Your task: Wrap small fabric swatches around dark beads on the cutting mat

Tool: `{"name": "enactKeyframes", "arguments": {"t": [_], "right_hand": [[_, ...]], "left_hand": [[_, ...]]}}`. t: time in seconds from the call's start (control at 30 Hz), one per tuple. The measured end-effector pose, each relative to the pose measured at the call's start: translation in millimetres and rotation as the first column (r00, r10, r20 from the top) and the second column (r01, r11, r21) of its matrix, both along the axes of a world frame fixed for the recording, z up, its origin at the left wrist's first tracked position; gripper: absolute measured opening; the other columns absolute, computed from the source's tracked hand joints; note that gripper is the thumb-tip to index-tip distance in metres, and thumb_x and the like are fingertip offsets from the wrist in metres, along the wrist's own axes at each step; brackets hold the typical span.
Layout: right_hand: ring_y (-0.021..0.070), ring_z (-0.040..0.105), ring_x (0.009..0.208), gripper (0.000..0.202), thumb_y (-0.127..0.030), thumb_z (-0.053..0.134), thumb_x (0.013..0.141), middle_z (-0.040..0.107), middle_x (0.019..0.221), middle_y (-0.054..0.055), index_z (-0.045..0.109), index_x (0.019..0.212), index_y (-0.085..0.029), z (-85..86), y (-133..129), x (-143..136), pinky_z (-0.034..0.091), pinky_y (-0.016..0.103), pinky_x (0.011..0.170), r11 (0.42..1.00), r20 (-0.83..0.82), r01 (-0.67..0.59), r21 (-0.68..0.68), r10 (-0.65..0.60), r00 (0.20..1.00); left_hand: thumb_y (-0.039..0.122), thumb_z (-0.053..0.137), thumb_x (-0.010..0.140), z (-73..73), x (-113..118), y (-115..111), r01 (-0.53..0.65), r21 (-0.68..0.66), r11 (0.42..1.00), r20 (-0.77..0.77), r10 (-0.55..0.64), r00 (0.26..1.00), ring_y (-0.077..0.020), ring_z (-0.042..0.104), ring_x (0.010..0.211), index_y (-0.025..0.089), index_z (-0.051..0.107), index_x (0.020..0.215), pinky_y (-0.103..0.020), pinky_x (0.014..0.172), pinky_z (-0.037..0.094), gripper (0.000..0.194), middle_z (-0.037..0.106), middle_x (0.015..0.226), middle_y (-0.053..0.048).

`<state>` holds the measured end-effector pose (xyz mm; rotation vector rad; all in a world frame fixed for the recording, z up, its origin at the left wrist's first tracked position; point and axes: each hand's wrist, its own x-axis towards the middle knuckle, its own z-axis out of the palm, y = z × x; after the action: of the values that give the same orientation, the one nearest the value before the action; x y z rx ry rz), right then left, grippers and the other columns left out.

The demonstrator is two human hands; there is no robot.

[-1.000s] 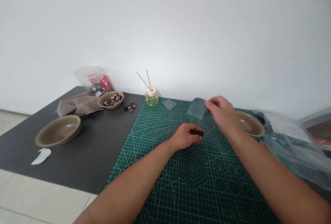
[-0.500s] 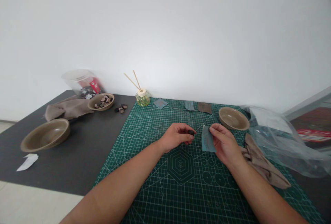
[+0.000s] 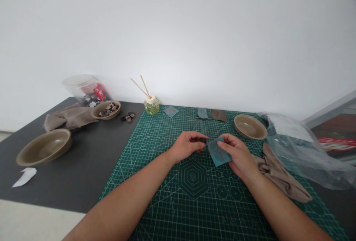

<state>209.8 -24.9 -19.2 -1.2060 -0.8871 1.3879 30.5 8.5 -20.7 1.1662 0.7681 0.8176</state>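
Where the left hand [image 3: 185, 147] pinches: thumb and fingers meet on a small dark piece [image 3: 203, 140], partly hidden by them.
Right hand [image 3: 239, 155]: thumb and fingers pinch a blue sheet [image 3: 217, 155], its free part left of them, near the piece; contact unclear.
Green mat [image 3: 191, 213]: beneath both hands.
Piece's risk: a bump from the sheet could knock it loose.
Sheet's risk: gripped at one side, it could buckle if pushed.
Brown cloth [image 3: 286, 181]: right of the right wrist; a sweeping forearm could drag it.
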Motion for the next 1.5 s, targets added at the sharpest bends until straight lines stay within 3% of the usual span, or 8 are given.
{"name": "enactKeyframes", "arguments": {"t": [0.23, 0.4, 0.5, 0.63, 0.8, 0.9, 1.33, 1.5], "right_hand": [[0.0131, 0.054, 0.056, 0.026, -0.035, 0.071, 0.063, 0.058, 0.067, -0.003, 0.055, 0.078, -0.022, 9.7, 9.4, -15.8, 0.043, 0.025, 0.05, 0.998, 0.047, 0.069, 0.0, -0.069, 0.996], [0.0168, 0.054, 0.048, 0.025, -0.037, 0.062, 0.07, 0.057, 0.061, -0.003, 0.047, 0.085, -0.024, 9.4, 13.8, -32.2, 0.044, 0.03, 0.047, 0.999, 0.178, 0.037, 0.035, -0.042, 0.983], [0.0181, 0.055, 0.053, 0.022, -0.037, 0.059, 0.072, 0.058, 0.064, -0.002, 0.048, 0.086, -0.023, 2.7, 13.4, -32.0, 0.044, 0.032, 0.051, 0.991, 0.406, 0.001, 0.131, -0.055, 0.912], [0.0206, 0.06, 0.07, 0.027, -0.037, 0.062, 0.069, 0.063, 0.077, 0.003, 0.051, 0.087, -0.02, -4.0, 13.1, -24.3, 0.046, 0.035, 0.066, 0.972, 0.605, -0.059, 0.227, -0.093, 0.791], [0.0205, 0.06, 0.072, 0.035, -0.039, 0.066, 0.065, 0.064, 0.079, 0.004, 0.052, 0.09, -0.019, -1.9, 12.9, -22.9, 0.046, 0.034, 0.066, 0.972, 0.604, -0.051, 0.229, -0.101, 0.79], [0.0194, 0.058, 0.069, 0.03, -0.039, 0.066, 0.064, 0.063, 0.077, 0.003, 0.055, 0.084, -0.019, 1.6, 12.2, -24.4, 0.045, 0.033, 0.065, 0.966, 0.655, -0.064, 0.25, -0.12, 0.746], [0.0189, 0.055, 0.067, 0.023, -0.041, 0.061, 0.068, 0.061, 0.071, 0.002, 0.056, 0.076, -0.019, -2.2, 13.1, -24.8, 0.041, 0.031, 0.064, 0.966, 0.759, -0.037, 0.258, -0.179, 0.626], [0.0191, 0.055, 0.067, 0.024, -0.041, 0.06, 0.069, 0.061, 0.07, 0.002, 0.056, 0.076, -0.019, -1.0, 13.3, -25.8, 0.042, 0.031, 0.063, 0.961, 0.759, -0.031, 0.275, -0.197, 0.621]], "left_hand": [[0.016, 0.061, 0.071, -4.9, -8.9, 12.3, -0.183, 0.296, 0.937, -0.239, 0.258, 0.936, -0.0096, 0.051, 0.056, 0.013, 0.067, 0.097, -0.023, 0.058, 0.043, 0.028, 0.058, 0.065, 0.001], [0.014, 0.06, 0.072, -7.8, -9.1, 14.1, -0.118, 0.495, 0.861, -0.367, 0.331, 0.869, -0.0112, 0.053, 0.064, 0.016, 0.069, 0.096, -0.024, 0.064, 0.044, 0.026, 0.06, 0.071, -0.001], [0.013, 0.06, 0.072, -7.3, -8.2, 12.7, -0.068, 0.549, 0.833, -0.392, 0.329, 0.859, -0.0117, 0.054, 0.067, 0.017, 0.069, 0.095, -0.024, 0.065, 0.045, 0.025, 0.061, 0.075, -0.001], [0.01, 0.058, 0.072, -7.5, -6.5, 9.8, -0.019, 0.589, 0.808, -0.418, 0.325, 0.849, -0.0119, 0.055, 0.068, 0.016, 0.069, 0.095, -0.024, 0.064, 0.045, 0.026, 0.061, 0.075, -0.002], [0.009, 0.056, 0.072, -9.9, -5.1, 7.9, 0.048, 0.621, 0.782, -0.45, 0.306, 0.839, -0.0124, 0.055, 0.069, 0.017, 0.069, 0.096, -0.023, 0.064, 0.046, 0.029, 0.06, 0.075, -0.002], [0.009, 0.056, 0.072, -9.8, -5.1, 7.7, 0.075, 0.638, 0.766, -0.46, 0.302, 0.835, -0.0134, 0.056, 0.072, 0.017, 0.069, 0.097, -0.024, 0.066, 0.046, 0.029, 0.062, 0.077, -0.003], [0.012, 0.056, 0.072, -4.3, -5.8, 5.1, 0.1, 0.623, 0.776, -0.457, 0.258, 0.851, -0.0111, 0.053, 0.065, 0.016, 0.069, 0.098, -0.022, 0.06, 0.043, 0.029, 0.058, 0.074, -0.002], [0.027, 0.058, 0.077, -0.2, -8.0, 4.4, 0.087, 0.608, 0.789, -0.436, 0.241, 0.867, -0.0119, 0.054, 0.065, 0.014, 0.069, 0.097, -0.023, 0.06, 0.043, 0.026, 0.059, 0.075, -0.003]]}}
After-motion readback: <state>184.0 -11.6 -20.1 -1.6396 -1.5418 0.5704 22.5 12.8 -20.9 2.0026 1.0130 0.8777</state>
